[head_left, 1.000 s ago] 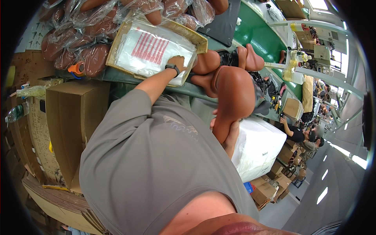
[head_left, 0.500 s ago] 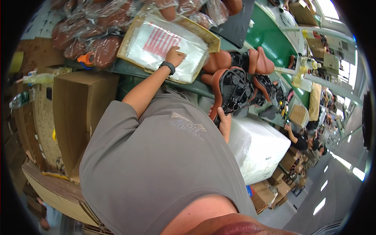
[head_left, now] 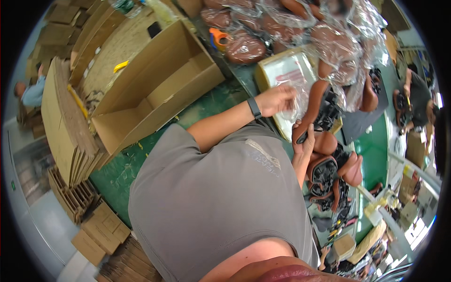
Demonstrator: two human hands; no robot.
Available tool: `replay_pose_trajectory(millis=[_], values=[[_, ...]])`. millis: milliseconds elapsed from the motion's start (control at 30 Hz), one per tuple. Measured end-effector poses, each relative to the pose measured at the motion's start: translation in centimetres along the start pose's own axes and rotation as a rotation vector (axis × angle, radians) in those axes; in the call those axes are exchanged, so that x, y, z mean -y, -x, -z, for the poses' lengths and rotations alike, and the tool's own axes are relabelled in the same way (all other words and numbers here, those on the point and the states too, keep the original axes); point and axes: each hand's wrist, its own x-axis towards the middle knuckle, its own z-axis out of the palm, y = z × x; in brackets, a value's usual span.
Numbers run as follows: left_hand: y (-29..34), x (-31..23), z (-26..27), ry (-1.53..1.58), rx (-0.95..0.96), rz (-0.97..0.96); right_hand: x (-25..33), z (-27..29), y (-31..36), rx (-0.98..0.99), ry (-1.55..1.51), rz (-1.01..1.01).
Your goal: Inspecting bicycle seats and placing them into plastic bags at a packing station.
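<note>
My left hand (head_left: 277,99), with a dark band on its wrist, is closed on the edge of a clear plastic bag (head_left: 300,99). The bag is partly blurred and hangs over a yellowish open box (head_left: 264,77) of flat plastic bags with red print. My right hand (head_left: 305,138) grips a brown bicycle saddle (head_left: 315,104) by one end. Its black underside faces right, close beside the bag. Just below that hand, more brown saddles (head_left: 324,142) with black undersides lie on the green table.
Plastic-wrapped saddles (head_left: 244,47) are heaped along the far side, near an orange tape dispenser (head_left: 219,38). An open cardboard carton (head_left: 155,89) stands on the left, with flattened cardboard (head_left: 61,122) beyond it. A person (head_left: 416,96) works at far right.
My view has swung toward the right. My left hand has lifted a plastic bag off the stack. The right hand has raised the saddle up beside it.
</note>
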Motion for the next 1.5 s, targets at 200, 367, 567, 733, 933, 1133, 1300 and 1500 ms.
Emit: replay_pose_trajectory(millis=[200, 367, 567, 733, 933, 1133, 1300, 1500], values=[[4.7, -7.5, 2.2, 0.193, -0.086, -0.326, -1.3, -6.4, 1.9, 0.198, -0.029, 0.114], [4.9, -7.6, -1.3, -0.823, -0.448, -0.089, 1.3, -7.6, 4.5, 0.031, 1.029, 0.306], [0.0, -4.1, -6.8, -1.152, -0.293, -0.693, -0.6, -13.2, 7.8, -0.31, 1.969, 0.614], [2.3, -4.0, -13.2, -1.336, 0.554, -0.847, 1.2, -13.4, 7.8, -0.562, 2.043, 0.486], [5.3, -3.4, -12.7, -1.242, 0.382, -0.444, 3.8, -7.4, 6.4, -0.287, 0.709, 0.17], [3.9, -0.7, -9.5, -1.015, 0.085, -0.069, 1.8, -11.6, 4.9, -0.358, 0.749, 0.589], [-0.2, -7.2, -18.9, -0.756, 0.024, -0.056, 2.6, -18.1, 8.9, -0.01, 1.517, 1.09], [-15.2, -23.6, -18.4, -0.451, 0.151, -0.351, 5.9, -14.9, 9.0, -0.379, 1.153, 0.872]])
